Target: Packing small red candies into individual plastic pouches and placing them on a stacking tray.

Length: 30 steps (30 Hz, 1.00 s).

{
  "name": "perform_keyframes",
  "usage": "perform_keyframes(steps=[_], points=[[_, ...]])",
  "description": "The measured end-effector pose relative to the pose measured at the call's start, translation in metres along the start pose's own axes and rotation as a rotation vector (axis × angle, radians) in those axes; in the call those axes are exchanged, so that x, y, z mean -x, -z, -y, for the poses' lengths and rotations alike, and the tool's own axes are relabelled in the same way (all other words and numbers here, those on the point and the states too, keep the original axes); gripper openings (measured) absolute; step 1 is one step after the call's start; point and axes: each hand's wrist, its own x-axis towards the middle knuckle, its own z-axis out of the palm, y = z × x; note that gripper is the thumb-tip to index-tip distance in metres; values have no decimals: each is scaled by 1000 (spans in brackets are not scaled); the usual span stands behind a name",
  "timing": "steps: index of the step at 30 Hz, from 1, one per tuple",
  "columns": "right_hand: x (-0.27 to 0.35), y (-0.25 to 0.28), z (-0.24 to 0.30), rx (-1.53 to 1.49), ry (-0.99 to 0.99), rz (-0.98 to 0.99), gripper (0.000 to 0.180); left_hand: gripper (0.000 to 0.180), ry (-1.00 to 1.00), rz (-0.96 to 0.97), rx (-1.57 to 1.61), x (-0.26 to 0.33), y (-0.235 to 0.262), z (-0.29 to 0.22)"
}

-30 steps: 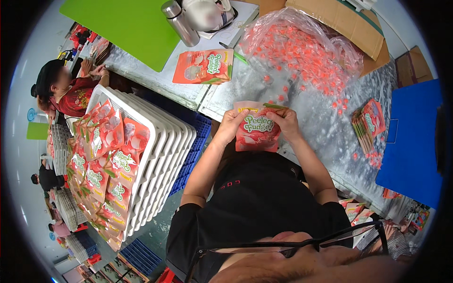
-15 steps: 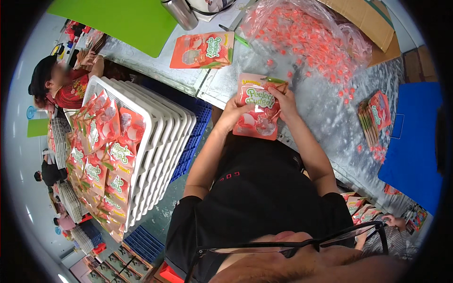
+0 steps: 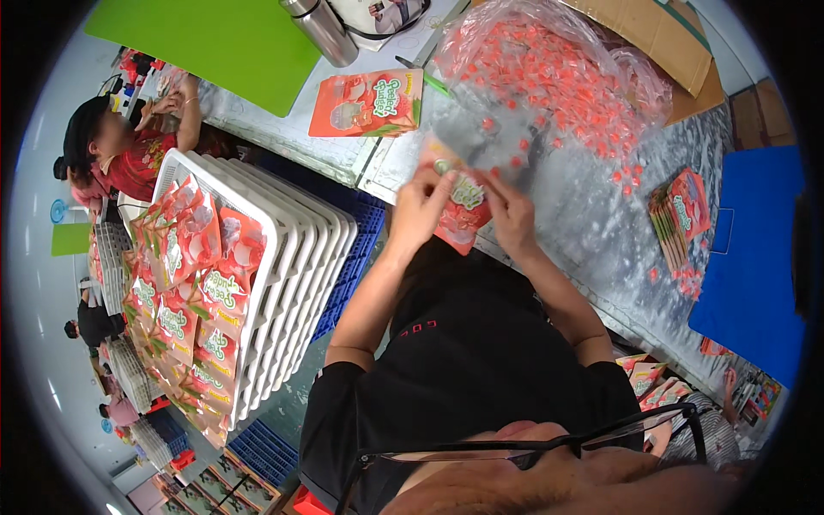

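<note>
My left hand (image 3: 418, 209) and my right hand (image 3: 512, 214) both grip a red printed pouch (image 3: 462, 206), held tilted over the edge of the metal table (image 3: 592, 206). The left hand pinches its top left corner, the right hand holds its right side. Just beyond the pouch lies a clear plastic bag of small red wrapped sweets (image 3: 558, 77), with loose sweets (image 3: 627, 176) scattered on the table beside it.
Another filled red pouch (image 3: 365, 105) lies flat at the table's far side. A stack of white trays (image 3: 283, 275) carrying pouches stands to my left. Flat pouches (image 3: 678, 219) are stacked at right by a blue board (image 3: 755, 257). A green board (image 3: 215, 43), a steel flask (image 3: 322, 30), a cardboard box (image 3: 661, 34) and a seated person (image 3: 112, 150) are further off.
The pouch has tipped from facing me to lying tilted toward the sweets bag, and both hands have shifted up along its top edge.
</note>
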Motion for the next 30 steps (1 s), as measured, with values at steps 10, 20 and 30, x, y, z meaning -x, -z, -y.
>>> perform_keyframes(steps=[10, 20, 30], points=[[6, 14, 13, -641, -386, 343, 35, 16, 115, 325, 225, 12, -20, 24], [11, 9, -19, -209, -363, 122, 17, 14, 116, 284, 340, 20, -9, 23], [-3, 39, 64, 338, 556, -31, 21, 24, 83, 109, 147, 35, 32, -40]])
